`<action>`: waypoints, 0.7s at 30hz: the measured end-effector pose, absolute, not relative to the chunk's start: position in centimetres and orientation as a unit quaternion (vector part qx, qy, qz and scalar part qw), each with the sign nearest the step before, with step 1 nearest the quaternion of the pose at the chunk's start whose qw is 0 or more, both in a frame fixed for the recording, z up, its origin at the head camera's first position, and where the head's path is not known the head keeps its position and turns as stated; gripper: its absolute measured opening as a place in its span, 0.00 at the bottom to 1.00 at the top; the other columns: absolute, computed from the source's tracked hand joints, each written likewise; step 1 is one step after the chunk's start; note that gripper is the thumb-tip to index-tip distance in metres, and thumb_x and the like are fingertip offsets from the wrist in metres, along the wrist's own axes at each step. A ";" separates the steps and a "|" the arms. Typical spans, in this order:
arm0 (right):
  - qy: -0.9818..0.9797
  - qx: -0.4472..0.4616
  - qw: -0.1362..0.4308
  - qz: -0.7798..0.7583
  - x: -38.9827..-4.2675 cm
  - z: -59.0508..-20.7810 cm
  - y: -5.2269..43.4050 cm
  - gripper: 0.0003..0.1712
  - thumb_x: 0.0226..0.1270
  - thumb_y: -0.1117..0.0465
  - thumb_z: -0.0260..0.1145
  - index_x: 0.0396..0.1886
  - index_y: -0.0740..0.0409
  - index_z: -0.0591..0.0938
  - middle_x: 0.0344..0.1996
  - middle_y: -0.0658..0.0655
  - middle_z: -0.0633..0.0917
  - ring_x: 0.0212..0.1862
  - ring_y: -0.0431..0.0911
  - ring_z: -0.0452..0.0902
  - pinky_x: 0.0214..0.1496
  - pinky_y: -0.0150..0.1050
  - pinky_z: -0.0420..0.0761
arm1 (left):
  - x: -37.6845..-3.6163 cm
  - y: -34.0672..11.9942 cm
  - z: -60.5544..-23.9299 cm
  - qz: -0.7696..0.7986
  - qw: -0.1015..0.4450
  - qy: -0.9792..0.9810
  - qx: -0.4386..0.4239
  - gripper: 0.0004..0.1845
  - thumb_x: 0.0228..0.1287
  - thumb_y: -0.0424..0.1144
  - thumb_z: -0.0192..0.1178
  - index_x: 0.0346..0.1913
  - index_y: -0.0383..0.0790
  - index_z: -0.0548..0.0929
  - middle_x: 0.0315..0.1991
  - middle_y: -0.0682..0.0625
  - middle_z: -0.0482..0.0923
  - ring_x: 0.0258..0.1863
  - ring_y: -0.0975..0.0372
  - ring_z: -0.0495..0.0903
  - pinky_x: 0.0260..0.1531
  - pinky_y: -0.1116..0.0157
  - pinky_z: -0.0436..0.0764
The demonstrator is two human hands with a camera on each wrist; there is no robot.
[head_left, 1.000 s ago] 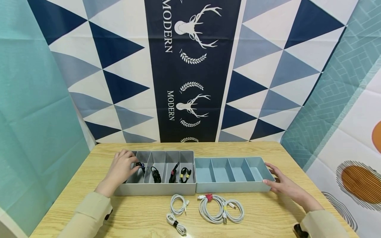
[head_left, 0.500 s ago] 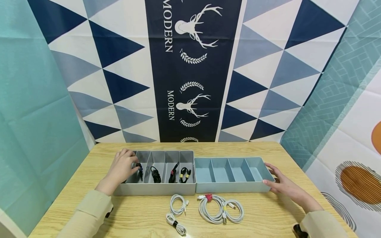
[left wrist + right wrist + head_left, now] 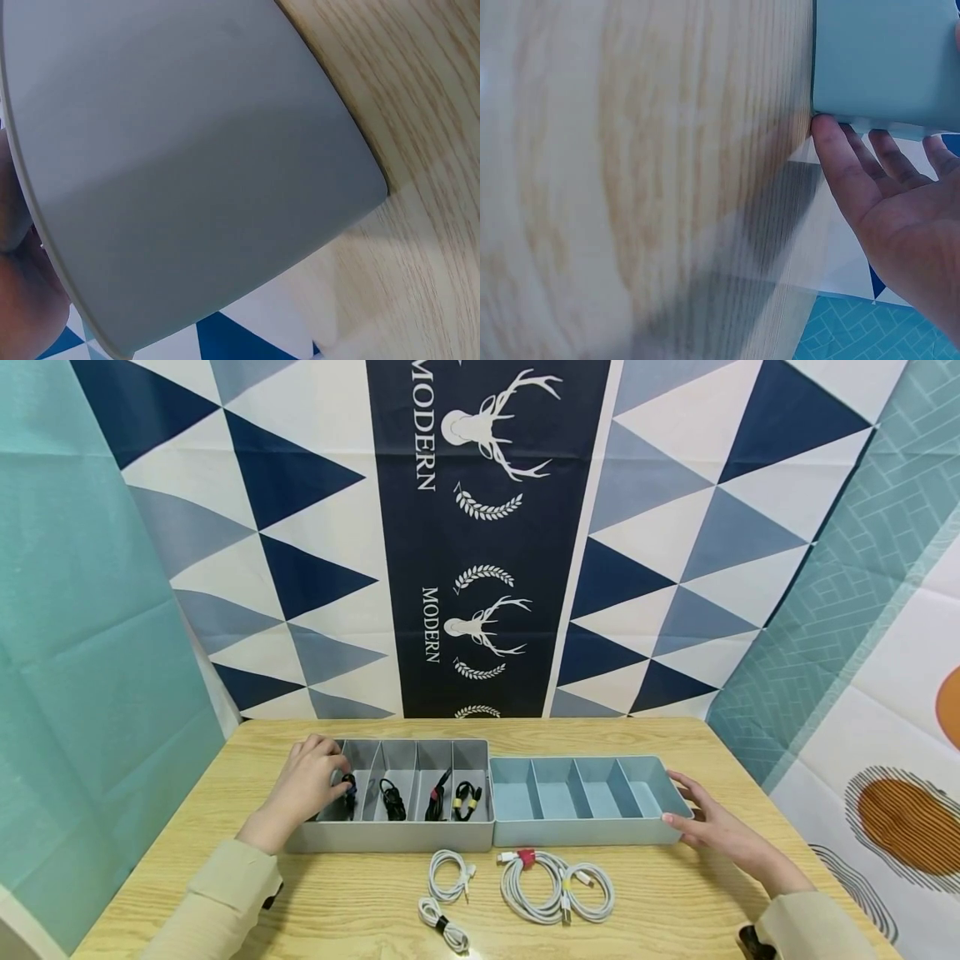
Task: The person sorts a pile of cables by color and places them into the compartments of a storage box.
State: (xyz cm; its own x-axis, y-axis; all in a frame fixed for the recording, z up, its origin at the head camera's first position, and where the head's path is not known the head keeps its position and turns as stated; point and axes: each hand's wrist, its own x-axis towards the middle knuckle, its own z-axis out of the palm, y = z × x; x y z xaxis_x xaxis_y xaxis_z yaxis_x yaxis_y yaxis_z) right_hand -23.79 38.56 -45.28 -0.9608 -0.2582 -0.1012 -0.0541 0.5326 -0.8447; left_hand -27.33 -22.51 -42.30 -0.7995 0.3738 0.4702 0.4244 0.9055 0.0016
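My left hand (image 3: 303,785) reaches over the left end of the grey divided organizer (image 3: 420,837). Its fingers and thumb pinch a black cable (image 3: 350,806) in a left-hand compartment; the fingertips are partly hidden. In the left wrist view, the organizer's end wall (image 3: 202,165) covers most of the hand, with part of the fingers (image 3: 26,307) showing over the rim. My right hand (image 3: 723,831) rests against the right end of the light-blue divided organizer (image 3: 585,833). In the right wrist view, its loosely extended fingers (image 3: 840,154) touch that box's end wall.
Further grey compartments hold coiled black cables (image 3: 392,803), one with a red tie and one with yellow ties. On the wooden table (image 3: 360,902) in front lie white cables: a small coil (image 3: 432,872), a black-tied bundle (image 3: 450,935) and two overlapping coils (image 3: 517,902). Patterned cloth (image 3: 330,543) stands behind.
The black cable at my left fingers has shifted slightly left and now hangs more upright. Both hands and both organizers stay almost where they were.
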 end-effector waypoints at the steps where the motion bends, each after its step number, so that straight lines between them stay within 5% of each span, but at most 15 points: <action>1: 0.869 -0.089 0.108 -0.475 -23.8 -45.3 38.6 0.47 0.70 0.56 0.58 0.75 0.53 0.37 0.69 0.78 0.42 0.64 0.74 0.53 0.45 0.39 0.79 | -27.3 -22.5 -42.3 -0.054 0.237 -0.947 -0.211 0.10 0.44 0.42 0.76 0.26 0.47 0.84 0.36 0.48 0.75 0.45 0.51 0.70 0.47 0.49 0.67; 21: 0.867 -0.088 0.113 -0.478 -23.6 -45.0 38.6 0.47 0.70 0.55 0.58 0.76 0.51 0.37 0.69 0.77 0.42 0.66 0.76 0.49 0.49 0.45 0.79 | -26.9 -22.5 -41.7 -0.074 0.212 -0.953 -0.205 0.09 0.44 0.41 0.76 0.27 0.49 0.84 0.37 0.49 0.76 0.47 0.50 0.70 0.50 0.47 0.65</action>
State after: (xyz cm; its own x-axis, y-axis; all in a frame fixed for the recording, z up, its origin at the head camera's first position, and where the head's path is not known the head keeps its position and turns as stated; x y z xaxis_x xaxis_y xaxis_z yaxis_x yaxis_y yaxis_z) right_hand -23.60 38.59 -45.00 -0.9589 -0.2606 -0.1126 -0.0438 0.5276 -0.8484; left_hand -26.90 -22.49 -41.72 -0.8262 0.3598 0.4334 0.4225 0.9047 0.0542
